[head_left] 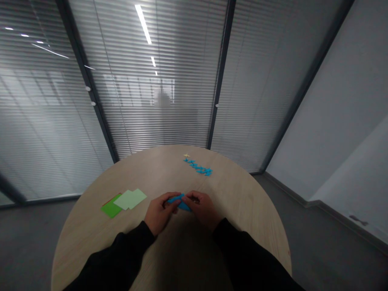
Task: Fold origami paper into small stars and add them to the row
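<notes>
My left hand point(160, 213) and my right hand point(201, 208) meet above the near part of the round wooden table point(233, 206). Between their fingers, both hands pinch a piece of folded blue paper point(179, 201), which is partly hidden by my fingers. Left of my left hand lie a sheet of bright green paper point(111, 206) and pale green paper sheets point(130, 199), overlapping. Farther off, a row of small blue folded paper pieces point(197, 167) lies on the tabletop. A tiny cream paper star point(186, 155) sits just beyond the row.
A thin orange edge shows under the bright green sheet. Behind the table's far edge stand glass partitions point(160, 117) with dark frames and slatted blinds. A grey wall point(327, 101) is on the right, and grey floor surrounds the table.
</notes>
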Tool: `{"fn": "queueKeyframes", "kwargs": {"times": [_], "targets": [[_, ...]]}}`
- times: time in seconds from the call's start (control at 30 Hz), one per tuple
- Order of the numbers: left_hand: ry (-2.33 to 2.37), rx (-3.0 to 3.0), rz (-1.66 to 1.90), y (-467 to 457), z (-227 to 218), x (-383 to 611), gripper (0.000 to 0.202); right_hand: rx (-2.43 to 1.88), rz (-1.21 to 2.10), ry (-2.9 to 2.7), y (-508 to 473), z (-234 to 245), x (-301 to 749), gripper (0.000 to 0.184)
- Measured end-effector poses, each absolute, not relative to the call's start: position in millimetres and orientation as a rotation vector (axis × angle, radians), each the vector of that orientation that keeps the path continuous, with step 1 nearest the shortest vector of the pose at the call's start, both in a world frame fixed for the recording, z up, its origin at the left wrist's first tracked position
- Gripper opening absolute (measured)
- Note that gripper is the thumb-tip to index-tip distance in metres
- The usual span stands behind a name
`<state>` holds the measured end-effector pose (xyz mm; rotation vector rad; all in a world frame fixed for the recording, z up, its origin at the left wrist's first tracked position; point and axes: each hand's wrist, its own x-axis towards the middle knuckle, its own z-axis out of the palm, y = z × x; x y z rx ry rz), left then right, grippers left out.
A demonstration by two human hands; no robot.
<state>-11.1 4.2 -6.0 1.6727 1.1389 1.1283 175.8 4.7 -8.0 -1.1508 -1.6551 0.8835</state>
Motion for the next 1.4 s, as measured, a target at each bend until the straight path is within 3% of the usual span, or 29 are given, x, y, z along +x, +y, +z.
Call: {"fn": "queueKeyframes", "kwargs": {"times": [0.83,1.03,1.4], "targets": [[1.133,1.653,1.11,5,-7,-12,0.038,-1.133,0.958,-1.569,2,-2,175,0.027],[1.112,1.422,1.224,12,-8,-14,0.034,-1.137,0.933,-1.502,5,-7,176,0.026],[1.026,1.073,1.342,14,-12,-14,0.044,-1.126,0.969,-1.486,4,-4,174,0.021]]}}
